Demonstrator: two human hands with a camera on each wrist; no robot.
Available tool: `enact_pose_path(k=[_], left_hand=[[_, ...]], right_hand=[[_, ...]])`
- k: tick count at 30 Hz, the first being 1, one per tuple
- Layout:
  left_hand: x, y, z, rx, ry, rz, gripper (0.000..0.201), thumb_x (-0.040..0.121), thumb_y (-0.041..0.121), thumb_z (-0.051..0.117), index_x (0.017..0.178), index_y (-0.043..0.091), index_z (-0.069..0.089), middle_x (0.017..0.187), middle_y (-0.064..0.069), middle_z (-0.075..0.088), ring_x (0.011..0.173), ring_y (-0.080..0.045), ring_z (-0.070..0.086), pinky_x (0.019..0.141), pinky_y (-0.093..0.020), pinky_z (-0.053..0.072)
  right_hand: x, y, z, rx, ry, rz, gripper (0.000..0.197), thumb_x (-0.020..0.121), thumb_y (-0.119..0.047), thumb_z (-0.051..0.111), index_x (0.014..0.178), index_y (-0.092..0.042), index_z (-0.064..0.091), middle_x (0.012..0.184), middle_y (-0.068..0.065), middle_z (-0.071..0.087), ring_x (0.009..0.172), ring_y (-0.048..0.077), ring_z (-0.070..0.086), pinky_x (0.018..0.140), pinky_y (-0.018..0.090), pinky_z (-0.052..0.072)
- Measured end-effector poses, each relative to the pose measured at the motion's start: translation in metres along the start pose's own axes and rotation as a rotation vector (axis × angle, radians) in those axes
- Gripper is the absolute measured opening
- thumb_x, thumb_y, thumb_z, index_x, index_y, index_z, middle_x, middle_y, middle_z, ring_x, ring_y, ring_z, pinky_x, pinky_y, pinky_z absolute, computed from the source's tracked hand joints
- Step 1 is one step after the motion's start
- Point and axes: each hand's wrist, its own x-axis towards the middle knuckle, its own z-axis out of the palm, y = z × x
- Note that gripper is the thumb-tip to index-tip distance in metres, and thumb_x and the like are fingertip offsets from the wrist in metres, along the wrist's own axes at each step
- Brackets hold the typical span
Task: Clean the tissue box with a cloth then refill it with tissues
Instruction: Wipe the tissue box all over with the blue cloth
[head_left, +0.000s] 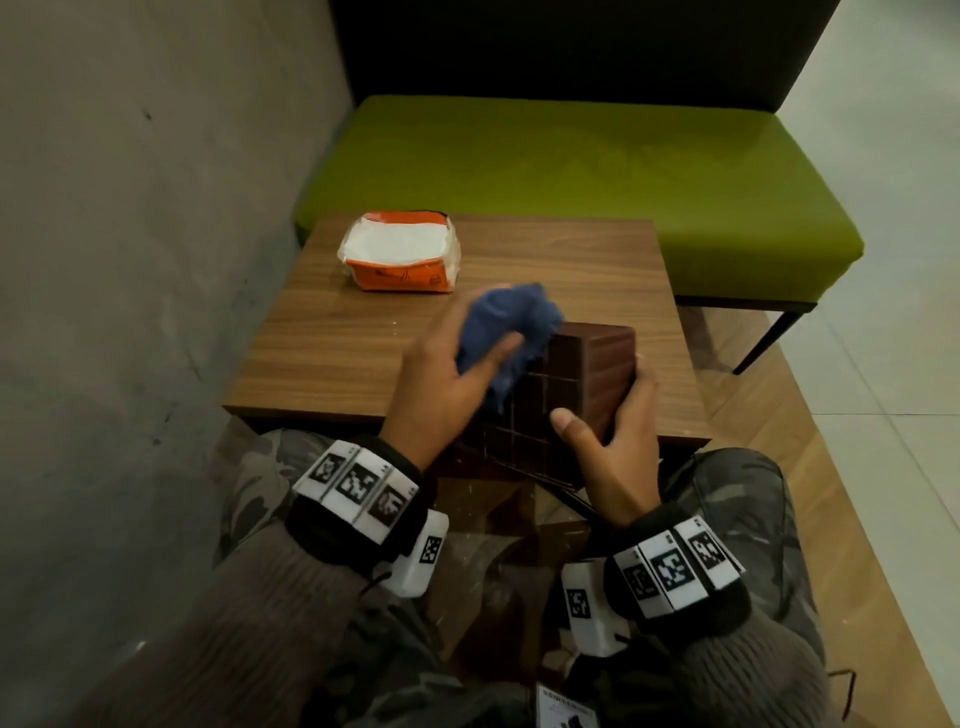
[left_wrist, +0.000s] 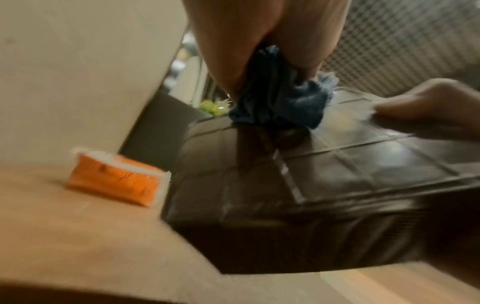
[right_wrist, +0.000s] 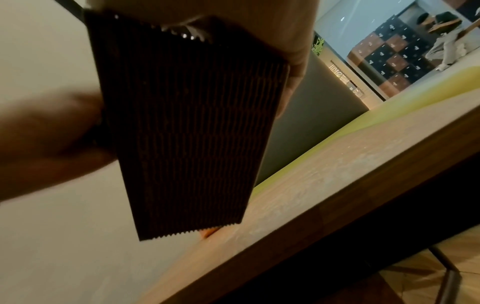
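While wiping: left hand (head_left: 441, 374) bunching cloth (head_left: 506, 332) on box (head_left: 571, 384), right hand (head_left: 618, 441) gripping; tissues (head_left: 400, 254) at 11 o'clock, refill pending.

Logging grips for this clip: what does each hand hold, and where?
Left hand grips the bunched blue cloth; right hand holds the tissue box by its right side.

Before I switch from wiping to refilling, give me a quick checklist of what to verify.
1. Box held steady by right hand: ok.
2. Cloth gripped in left hand, touching box: ok.
3. Tissue pack on table, wrapper open on top: ok.
4. Box fully wiped: cannot tell.
5. Box opening reachable: cannot tell, not in view.
6. Hands free to load tissues: not ok, both occupied.
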Motion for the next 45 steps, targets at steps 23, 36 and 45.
enact_pose_path(k=[23,36,45], left_hand=[[-0.047,-0.031,0.015,0.161,-0.279,0.324,0.062,0.081,0.005,0.059,0.137,0.019,0.037,0.15,0.0,0.031,0.142,-0.017,0.027,0.115,-0.043,0.027],[0.006,-0.045,-0.019,-0.299,0.164,-0.406,0.027,0.085,0.016,0.066,0.11,0.018,0.056,0.1,0.003,0.066,0.086,-0.001,0.066,0.073,-0.019,0.052],[0.002,-0.001,-0.017,0.299,-0.331,0.34,0.056,0.082,0.007,0.062,0.133,0.02,0.044,0.145,0.001,0.039,0.136,-0.009,0.035,0.113,-0.028,0.03]], right_hand=[[0.019,-0.001,0.007,0.667,-0.022,0.483,0.112,0.048,-0.053,0.081,0.136,-0.002,0.034,0.118,0.015,0.059,0.099,0.021,0.066,0.07,0.032,0.056],[0.003,0.017,-0.01,0.464,-0.219,0.343,0.097,0.046,-0.045,0.073,0.13,-0.022,0.029,0.119,-0.004,0.054,0.105,0.01,0.059,0.08,0.027,0.055],[0.017,0.004,-0.015,0.396,-0.302,0.241,0.089,0.054,-0.04,0.074,0.131,-0.021,0.034,0.113,-0.006,0.059,0.094,-0.001,0.065,0.068,0.017,0.053]])
